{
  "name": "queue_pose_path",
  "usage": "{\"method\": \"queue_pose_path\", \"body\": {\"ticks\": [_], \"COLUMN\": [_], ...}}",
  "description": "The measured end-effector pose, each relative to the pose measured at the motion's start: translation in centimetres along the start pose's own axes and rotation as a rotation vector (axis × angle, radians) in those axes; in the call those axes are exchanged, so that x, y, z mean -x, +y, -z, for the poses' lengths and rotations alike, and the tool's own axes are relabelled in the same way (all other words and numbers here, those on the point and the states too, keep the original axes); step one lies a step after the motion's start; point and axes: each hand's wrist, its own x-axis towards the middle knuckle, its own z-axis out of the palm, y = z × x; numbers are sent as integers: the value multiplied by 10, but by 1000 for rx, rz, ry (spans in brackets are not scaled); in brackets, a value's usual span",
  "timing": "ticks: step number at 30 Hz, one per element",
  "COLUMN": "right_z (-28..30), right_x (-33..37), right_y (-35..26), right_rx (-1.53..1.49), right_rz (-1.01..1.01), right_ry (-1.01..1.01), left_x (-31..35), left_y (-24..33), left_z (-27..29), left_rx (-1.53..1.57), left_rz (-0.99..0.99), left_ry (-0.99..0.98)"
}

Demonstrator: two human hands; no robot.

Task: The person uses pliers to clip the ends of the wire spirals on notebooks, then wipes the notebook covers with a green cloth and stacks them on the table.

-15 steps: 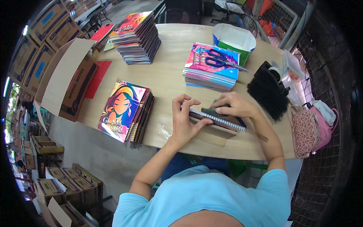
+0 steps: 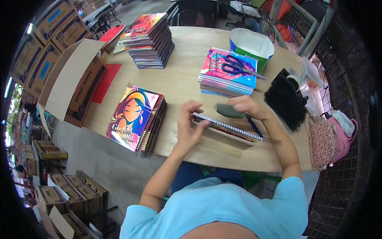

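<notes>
A spiral notebook [image 2: 227,134] stands on its edge at the table's front, bound side up. Its wire coil [image 2: 272,141] runs along the top and sticks out past the right end. Around the notebook's left end my left hand [image 2: 188,125] is curled, thumb in front and fingers behind. Just above the coil, my right hand [image 2: 251,106] pinches a flat dark green piece [image 2: 230,111], blurred by motion; its kind is unclear. A thin dark blue stick-like thing [image 2: 254,126] shows beneath that hand, partly hidden.
Notebook stacks stand at left [image 2: 133,115], far left [image 2: 153,47] and beyond my hands [image 2: 215,85], the last topped by scissors [image 2: 236,67]. Black coils [image 2: 284,103] lie at right, near a pink bag [image 2: 338,135]. An open carton [image 2: 85,91] stands left; a cut-open box [image 2: 252,46] stands behind.
My right hand has lifted slightly off the coil with the dark green piece, uncovering more of the blue stick-like thing. My left hand keeps its place at the notebook's end. The view has shifted slightly.
</notes>
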Motion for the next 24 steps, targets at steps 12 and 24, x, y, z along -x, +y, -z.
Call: {"method": "queue_pose_path", "body": {"ticks": [12,24], "right_z": [-8,-14], "right_x": [-26,-61], "right_y": [-8,7], "right_rx": [-34,182], "right_rz": [84,-131], "right_ry": [5,12], "left_x": [0,-5], "left_y": [-22,-20], "left_z": [29,30], "left_rx": [259,346], "left_rz": [196,233], "left_ry": [8,28]}}
